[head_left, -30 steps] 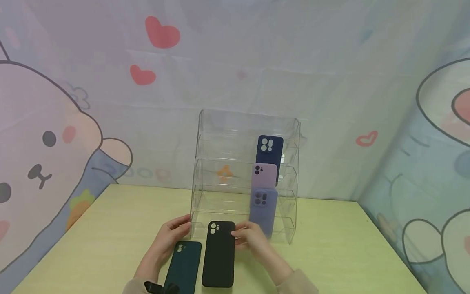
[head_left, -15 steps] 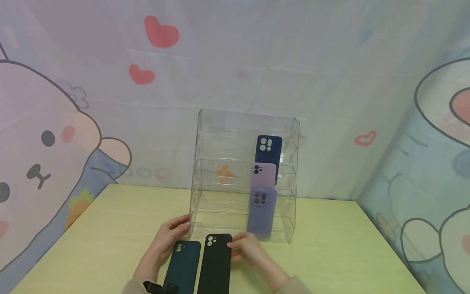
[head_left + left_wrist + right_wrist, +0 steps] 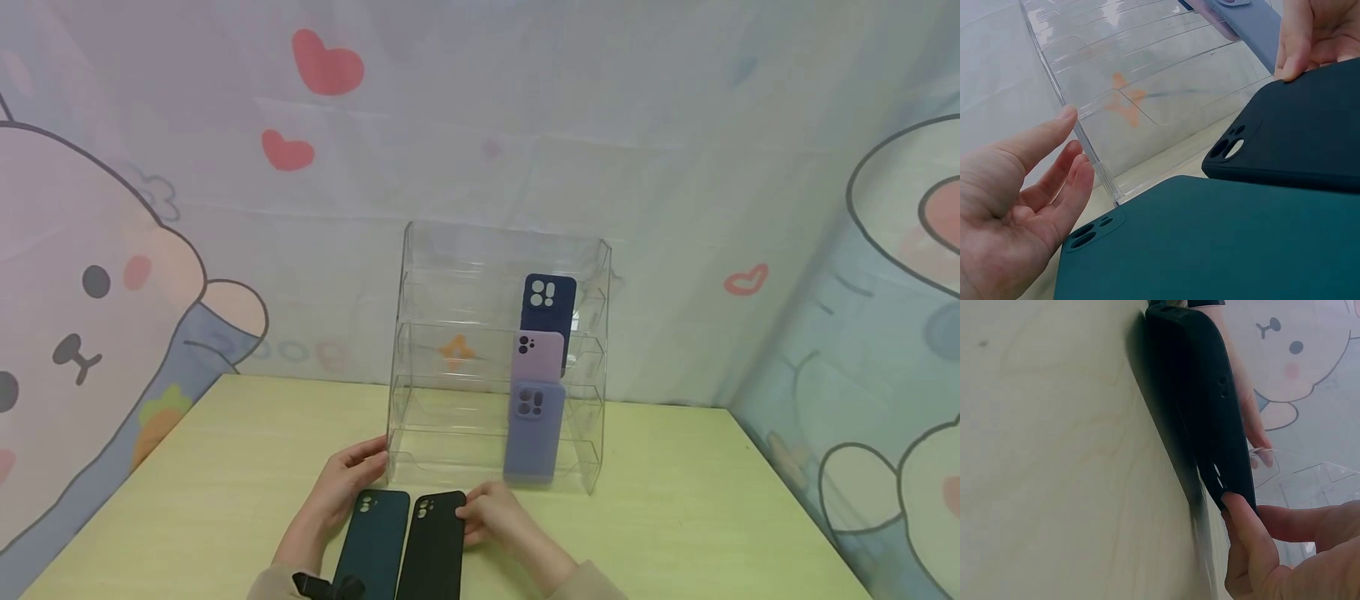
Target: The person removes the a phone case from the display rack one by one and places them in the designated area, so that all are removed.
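Note:
My right hand [image 3: 498, 517] pinches the upper right edge of a black phone case [image 3: 435, 542], thumb on one face and fingers on the other. In the right wrist view the case is slightly raised off the table, its shadow below it. A dark teal phone case [image 3: 373, 537] lies just left of it, camera cutouts at the far end. My left hand [image 3: 1016, 194] rests its thumb and fingertips against the left side edge of a clear acrylic tiered rack [image 3: 450, 408], gripping nothing visibly. The lower parts of both cases run out of the head view.
On the rack's right side stand a navy case [image 3: 547, 296], a pink-lilac case [image 3: 538, 354] and a periwinkle case [image 3: 536, 442], one above another. Bare yellow tabletop [image 3: 675, 492] stretches to the right. A printed curtain [image 3: 675, 167] hangs behind.
My right hand has brought the black case down and left, towards me, beside the teal case. The left hand has stayed at the rack's edge.

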`<move>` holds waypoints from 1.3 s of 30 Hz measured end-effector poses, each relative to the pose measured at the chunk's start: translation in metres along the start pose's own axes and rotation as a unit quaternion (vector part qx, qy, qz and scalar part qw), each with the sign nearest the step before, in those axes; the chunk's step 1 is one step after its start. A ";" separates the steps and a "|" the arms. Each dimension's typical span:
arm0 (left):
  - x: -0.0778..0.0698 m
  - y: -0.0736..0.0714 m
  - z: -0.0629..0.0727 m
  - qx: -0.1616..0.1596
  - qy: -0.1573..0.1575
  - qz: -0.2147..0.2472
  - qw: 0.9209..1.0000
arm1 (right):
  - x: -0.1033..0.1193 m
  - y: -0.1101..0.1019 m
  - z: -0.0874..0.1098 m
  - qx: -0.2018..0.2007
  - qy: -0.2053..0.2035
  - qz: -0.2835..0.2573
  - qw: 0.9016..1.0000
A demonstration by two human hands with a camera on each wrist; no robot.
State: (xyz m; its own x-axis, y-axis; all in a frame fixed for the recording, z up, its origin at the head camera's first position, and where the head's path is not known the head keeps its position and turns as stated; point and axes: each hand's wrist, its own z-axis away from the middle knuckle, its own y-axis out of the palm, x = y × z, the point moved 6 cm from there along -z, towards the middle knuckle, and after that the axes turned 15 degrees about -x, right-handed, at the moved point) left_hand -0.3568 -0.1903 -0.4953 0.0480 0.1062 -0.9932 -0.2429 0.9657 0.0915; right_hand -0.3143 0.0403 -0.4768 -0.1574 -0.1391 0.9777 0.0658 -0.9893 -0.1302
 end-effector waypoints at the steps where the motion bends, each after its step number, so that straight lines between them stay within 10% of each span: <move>1: 0.000 0.000 0.000 -0.001 0.000 0.000 1.000 | -0.001 0.000 0.000 0.000 0.001 0.003 1.000; 16: 0.002 0.001 0.000 0.002 0.003 -0.007 1.000 | 0.003 0.001 0.000 -0.037 -0.023 0.101 0.994; 39: 0.001 0.000 -0.002 -0.002 0.006 -0.016 1.000 | 0.016 -0.014 0.000 0.015 -0.067 0.146 0.987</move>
State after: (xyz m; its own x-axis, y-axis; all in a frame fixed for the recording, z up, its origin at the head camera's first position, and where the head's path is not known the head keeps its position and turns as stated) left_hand -0.3586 -0.1903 -0.4965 0.0442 0.0727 -0.9964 -0.2452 0.9676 0.0598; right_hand -0.3175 0.0517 -0.4598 0.0036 -0.4089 0.9126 0.1187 -0.9060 -0.4064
